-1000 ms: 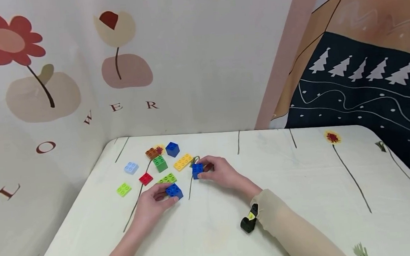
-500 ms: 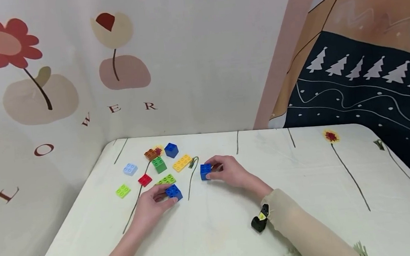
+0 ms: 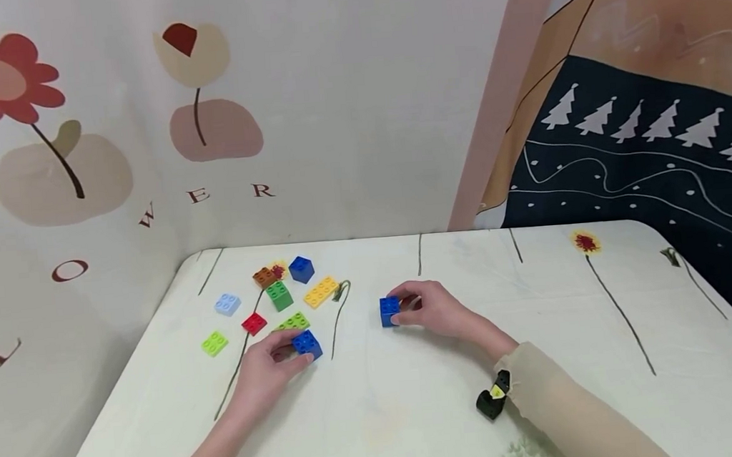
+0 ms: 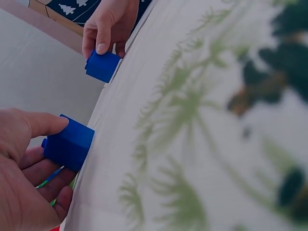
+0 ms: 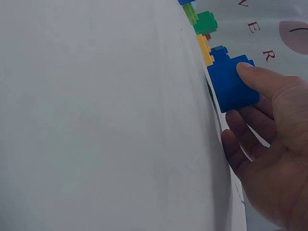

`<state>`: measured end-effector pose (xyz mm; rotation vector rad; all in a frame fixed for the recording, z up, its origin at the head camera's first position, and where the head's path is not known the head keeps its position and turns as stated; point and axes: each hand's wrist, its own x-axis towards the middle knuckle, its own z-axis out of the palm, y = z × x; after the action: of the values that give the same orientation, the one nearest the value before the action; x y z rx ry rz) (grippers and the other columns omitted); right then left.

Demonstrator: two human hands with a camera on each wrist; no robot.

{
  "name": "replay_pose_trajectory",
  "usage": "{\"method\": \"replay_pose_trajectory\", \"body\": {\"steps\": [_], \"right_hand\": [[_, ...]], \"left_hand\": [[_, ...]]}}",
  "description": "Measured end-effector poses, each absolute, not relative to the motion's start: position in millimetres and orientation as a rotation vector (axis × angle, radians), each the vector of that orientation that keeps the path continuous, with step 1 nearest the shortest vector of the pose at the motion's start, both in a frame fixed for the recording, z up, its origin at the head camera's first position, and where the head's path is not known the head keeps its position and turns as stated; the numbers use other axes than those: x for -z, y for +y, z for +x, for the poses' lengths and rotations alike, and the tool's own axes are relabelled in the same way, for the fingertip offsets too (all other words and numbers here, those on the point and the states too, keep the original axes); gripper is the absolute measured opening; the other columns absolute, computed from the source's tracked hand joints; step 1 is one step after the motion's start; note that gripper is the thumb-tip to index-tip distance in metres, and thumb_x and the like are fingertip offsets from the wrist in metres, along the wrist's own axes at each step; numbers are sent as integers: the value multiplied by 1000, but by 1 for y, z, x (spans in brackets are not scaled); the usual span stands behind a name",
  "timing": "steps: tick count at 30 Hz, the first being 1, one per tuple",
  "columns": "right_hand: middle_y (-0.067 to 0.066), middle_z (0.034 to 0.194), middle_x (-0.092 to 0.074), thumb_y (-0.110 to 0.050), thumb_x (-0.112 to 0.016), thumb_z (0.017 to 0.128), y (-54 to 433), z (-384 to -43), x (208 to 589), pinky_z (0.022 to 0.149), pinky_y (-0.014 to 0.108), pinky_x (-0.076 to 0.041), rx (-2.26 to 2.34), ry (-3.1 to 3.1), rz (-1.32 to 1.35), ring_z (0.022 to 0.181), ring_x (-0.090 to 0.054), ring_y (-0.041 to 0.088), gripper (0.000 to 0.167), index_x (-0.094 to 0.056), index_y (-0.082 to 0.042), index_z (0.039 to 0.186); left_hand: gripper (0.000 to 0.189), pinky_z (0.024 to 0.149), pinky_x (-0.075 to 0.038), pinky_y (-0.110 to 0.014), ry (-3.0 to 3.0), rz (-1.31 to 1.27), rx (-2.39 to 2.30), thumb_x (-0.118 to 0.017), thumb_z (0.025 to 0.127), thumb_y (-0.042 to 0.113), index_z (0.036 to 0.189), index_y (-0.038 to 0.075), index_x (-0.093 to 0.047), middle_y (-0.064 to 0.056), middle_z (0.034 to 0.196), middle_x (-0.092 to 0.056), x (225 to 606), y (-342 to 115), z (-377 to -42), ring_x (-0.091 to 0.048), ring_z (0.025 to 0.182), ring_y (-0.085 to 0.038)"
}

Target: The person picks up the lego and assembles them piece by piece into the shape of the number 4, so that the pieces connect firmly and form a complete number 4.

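Observation:
My left hand pinches a blue toy building block between thumb and fingers, low at the table's surface. In the left wrist view the thumb lies on one side of this block. To the right, my right hand grips a second blue toy building block, studs up. The right wrist view has the thumb on that block, with fingers on its far side. A gap of table separates the two held blocks. A lime green block, partly hidden, lies just behind the left hand.
Beyond my left hand lie a red block, a green block, a yellow block, a brown block, a third blue block, a light blue block and another lime block. A printed curtain hangs behind the table.
My right hand has moved to the right with its blue block, away from the yellow block and the other held block. The left hand stays in place, holding its block.

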<state>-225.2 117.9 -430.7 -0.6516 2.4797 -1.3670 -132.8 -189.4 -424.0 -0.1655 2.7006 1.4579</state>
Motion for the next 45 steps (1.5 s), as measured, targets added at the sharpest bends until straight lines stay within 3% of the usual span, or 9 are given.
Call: {"method": "replay_pose_trajectory", "body": {"steps": [12,30,45], "right_hand": [[3,104,-70,-13,-80,90,140,-216,430,81,35,-54,1368,2496,-648,91,-64,18,37,-70,-6,125],[1,109,-69,-14,-81,90,145,-213,435,85,33,-54,1313,2519,-608,94,-61,19,39,-70,-7,127],[1,97,-71,-15,-82,88,149,-214,440,77,30,-52,1366,2510,-615,87,-61,17,38,-72,0,122]], "left_hand": [[43,84,-60,-33,2678,-28,-1541,-79,90,8,132,6,-67,-14,124,-69,410,-169,-141,-69,101,-26],[36,88,-59,-36,2622,70,-1593,-81,88,3,122,10,-73,-9,119,-70,399,-112,-171,-70,103,-24],[36,92,-58,-36,2542,197,-1704,-82,87,3,120,12,-74,-6,118,-71,397,-77,-187,-68,104,-24]]}}
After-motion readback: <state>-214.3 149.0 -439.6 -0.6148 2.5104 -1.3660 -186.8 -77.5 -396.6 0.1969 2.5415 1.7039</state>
